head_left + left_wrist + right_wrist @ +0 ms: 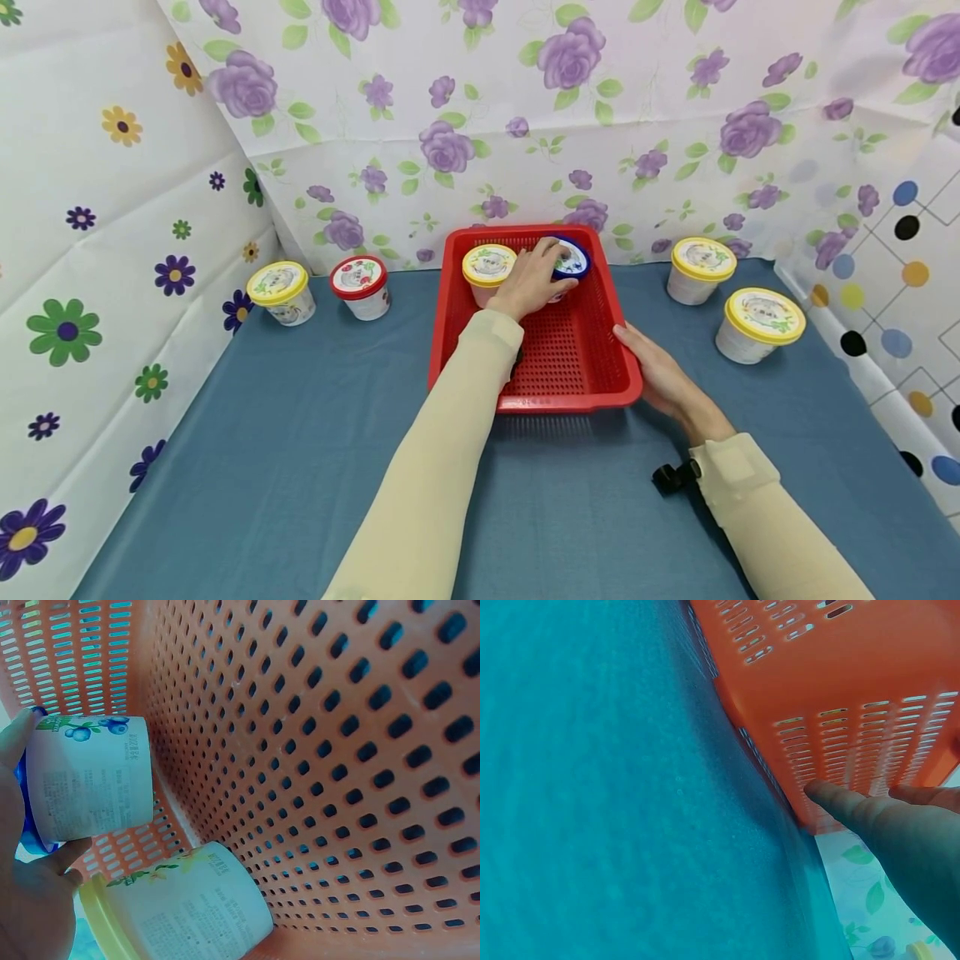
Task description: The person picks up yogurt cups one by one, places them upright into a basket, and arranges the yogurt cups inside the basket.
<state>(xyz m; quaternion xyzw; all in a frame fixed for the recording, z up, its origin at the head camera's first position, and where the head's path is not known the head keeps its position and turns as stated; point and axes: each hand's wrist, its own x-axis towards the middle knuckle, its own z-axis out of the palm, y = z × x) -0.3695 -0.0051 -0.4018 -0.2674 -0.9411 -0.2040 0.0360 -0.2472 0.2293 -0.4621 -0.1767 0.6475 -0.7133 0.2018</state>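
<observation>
A red basket (555,367) with perforated walls stands on the table. Inside, at its far end, are a tub with a blue lid (573,260) and a tub with a yellow lid (489,263). My left hand (531,279) reaches into the basket and grips the blue-lidded tub across its lid. The left wrist view shows blueberries printed on this white tub (94,776), with the yellow-lidded one (187,907) beside it. My right hand (660,371) lies along the basket's right side, and straight fingers (847,806) touch its outer wall (855,742).
On the left of the blue-covered table (300,467) stand a yellow-lidded tub (281,292) and a red-lidded tub (362,286). To the right are two more yellow-lidded tubs, one farther back (700,268) and one nearer (759,325). A flower-patterned sheet (510,158) hangs behind.
</observation>
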